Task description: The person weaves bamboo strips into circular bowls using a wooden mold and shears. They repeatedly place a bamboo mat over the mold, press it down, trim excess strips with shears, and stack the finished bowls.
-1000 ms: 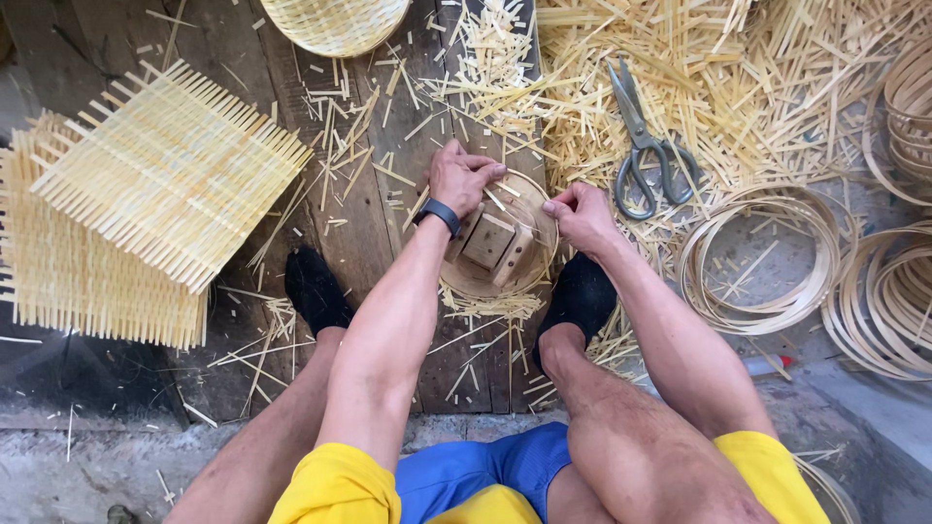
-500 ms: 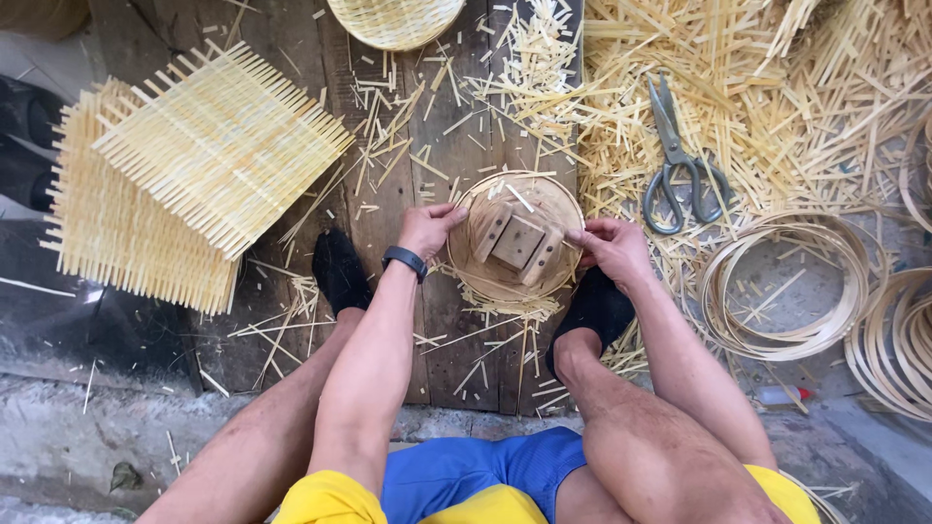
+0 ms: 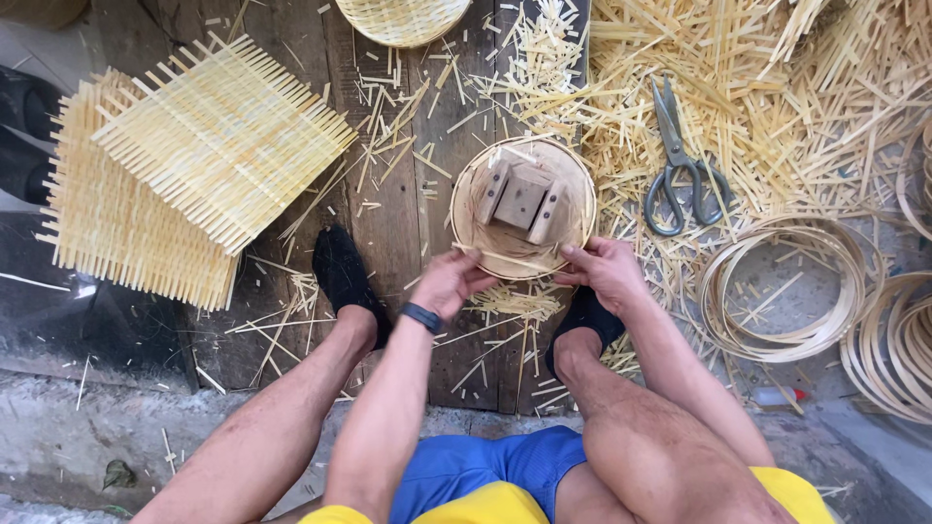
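Note:
A round wooden mould with a bamboo hoop around it lies on the plank floor between my feet; wooden blocks sit in its middle. My left hand grips its near-left rim, fingers curled over bamboo strips. At the near-right rim, my right hand pinches the edge. A dark watch band is on my left wrist.
Two woven bamboo mats are stacked at the left. Grey scissors lie on a heap of bamboo strips at the right. Coiled bamboo hoops sit right of my leg. A woven basket is at the top edge.
Both hands slid from the far side and flanks of the mould to its near rim. The camera view shifted.

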